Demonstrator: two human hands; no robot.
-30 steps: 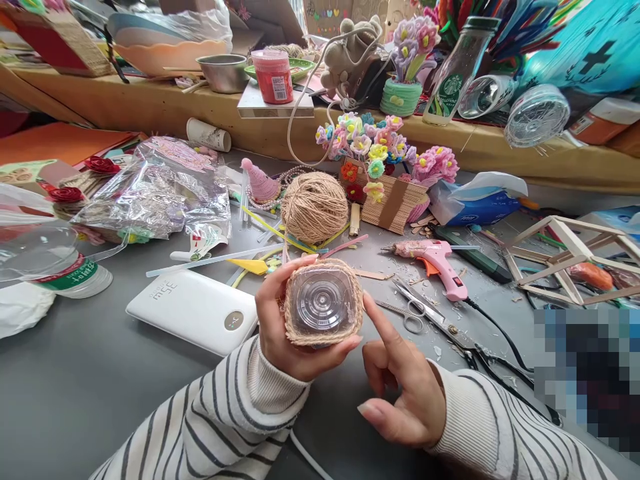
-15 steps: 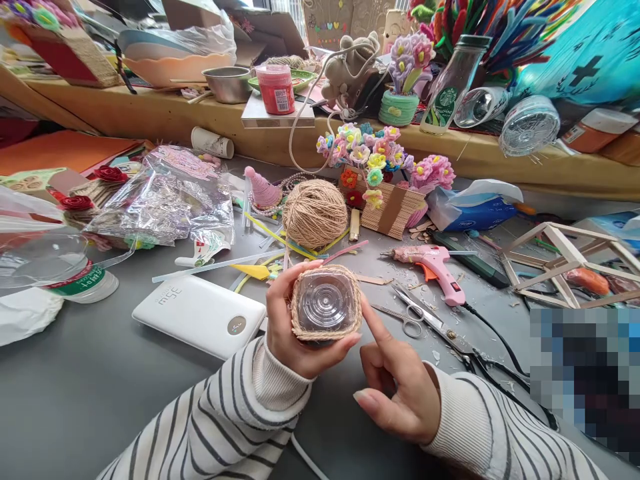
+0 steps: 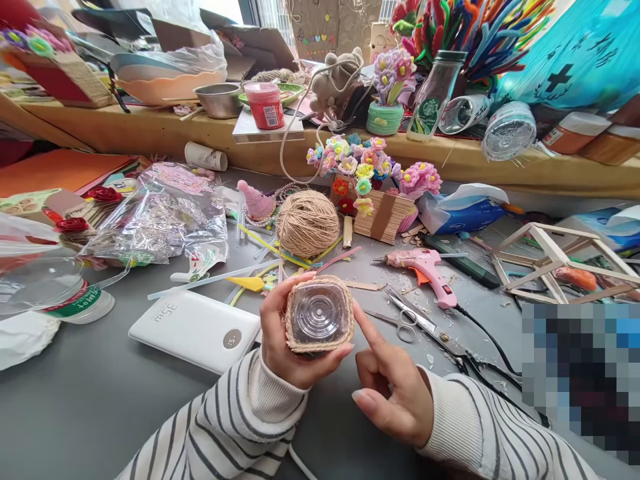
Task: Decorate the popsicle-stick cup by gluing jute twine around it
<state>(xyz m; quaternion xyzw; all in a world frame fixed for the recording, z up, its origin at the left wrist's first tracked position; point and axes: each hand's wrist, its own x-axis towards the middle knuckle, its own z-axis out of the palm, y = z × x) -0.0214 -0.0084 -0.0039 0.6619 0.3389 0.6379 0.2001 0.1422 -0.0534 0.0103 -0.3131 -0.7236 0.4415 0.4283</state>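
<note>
My left hand is wrapped round a clear plastic container, its ringed square base turned up toward me. Twine runs round the edge of that base. At the container's right side, the index fingertip of my right hand is at or very near the twine; contact is hard to tell. The thumb of this hand stands apart, the other fingers are curled, and it holds nothing. Just beyond the container lies a ball of twine, with a strand hanging down toward my left hand.
A white power bank lies left of my left hand. To the right are a pink glue gun, small scissors and large black-handled scissors. Behind stand crafted flowers; a wooden stick frame is at far right.
The camera view has shifted slightly, moving the whole scene a little left in the picture. My grip on the container and the right index finger's place beside it look the same.
</note>
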